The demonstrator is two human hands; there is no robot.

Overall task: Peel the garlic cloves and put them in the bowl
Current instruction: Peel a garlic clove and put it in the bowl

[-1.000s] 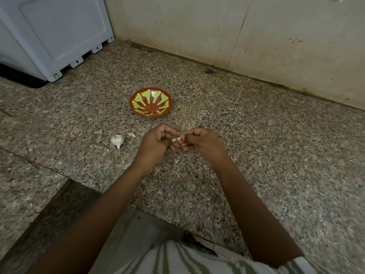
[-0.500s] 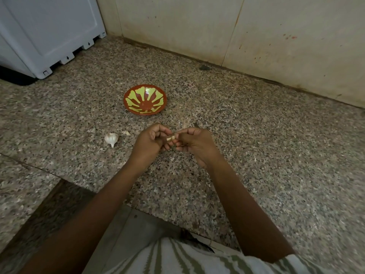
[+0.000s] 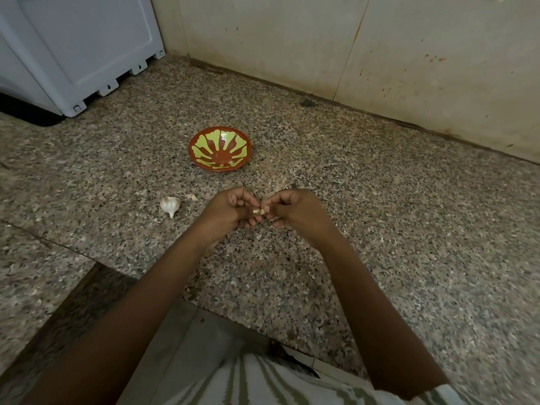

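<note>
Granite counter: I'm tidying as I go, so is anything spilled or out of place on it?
Only small scraps of garlic skin lie loose beside the garlic bulb, between it and the left hand. The bowl sits upright. A dark blot by the wall is unidentifiable.

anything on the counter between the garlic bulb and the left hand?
Head view: one small pale scrap, probably peel, lies on the granite counter between the garlic bulb and the left hand. The rest of that stretch is bare.
</note>
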